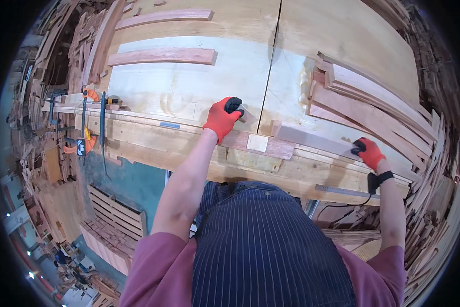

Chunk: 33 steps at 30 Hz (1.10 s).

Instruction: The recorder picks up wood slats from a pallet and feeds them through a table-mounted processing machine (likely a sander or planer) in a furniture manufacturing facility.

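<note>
My left hand [223, 117], in a red and black glove, presses down on the left end of a reddish wooden strip [263, 146] lying along the front of the workbench [189, 92]. A pale square block [257, 143] sits on that strip. My right hand [369, 151], gloved the same way, rests on the right end of a longer grey-brown board [311, 139] that lies against the strip. Fingers of both hands are curled onto the wood.
A stack of curved wooden slats [368, 97] lies at the right of the bench. Two reddish strips [161, 55] lie at the back. Orange and black bar clamps [89, 138] grip the left edge. A metal ruler [342, 191] rests on the front edge. Wooden pallets [112, 220] stand below.
</note>
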Motion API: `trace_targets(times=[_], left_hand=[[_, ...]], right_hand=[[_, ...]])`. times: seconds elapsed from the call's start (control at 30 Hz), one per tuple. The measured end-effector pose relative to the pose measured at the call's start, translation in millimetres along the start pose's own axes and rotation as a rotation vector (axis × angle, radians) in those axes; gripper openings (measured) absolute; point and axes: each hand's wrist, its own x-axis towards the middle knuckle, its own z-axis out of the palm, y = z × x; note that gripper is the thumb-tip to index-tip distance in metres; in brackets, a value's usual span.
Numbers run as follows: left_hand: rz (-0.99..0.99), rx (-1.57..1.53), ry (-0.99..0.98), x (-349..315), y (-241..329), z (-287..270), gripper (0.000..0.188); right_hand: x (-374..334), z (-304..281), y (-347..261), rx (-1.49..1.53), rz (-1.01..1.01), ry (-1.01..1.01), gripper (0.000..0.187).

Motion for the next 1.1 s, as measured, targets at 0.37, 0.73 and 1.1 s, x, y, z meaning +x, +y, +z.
trace_targets(times=[0.37, 0.73, 1.1], left_hand=[[-0.111, -0.066, 0.045, -10.5, 27.8, -2.7, 0.036], [-0.138, -0.062, 0.065, -55.6, 44.8, -69.7, 0.034], [0.717, -0.608, 0.076, 3.1, 308.5, -203.6, 0.043]], right_hand=[[-5.2, 43.3, 17.2, -0.007, 0.144, 0.122, 0.062], [-23.9, 57.4, 61.8, -0.013, 0.197, 0.264, 0.058], [41.6, 66.7, -122.2, -0.045, 0.065, 0.205, 0.056]])
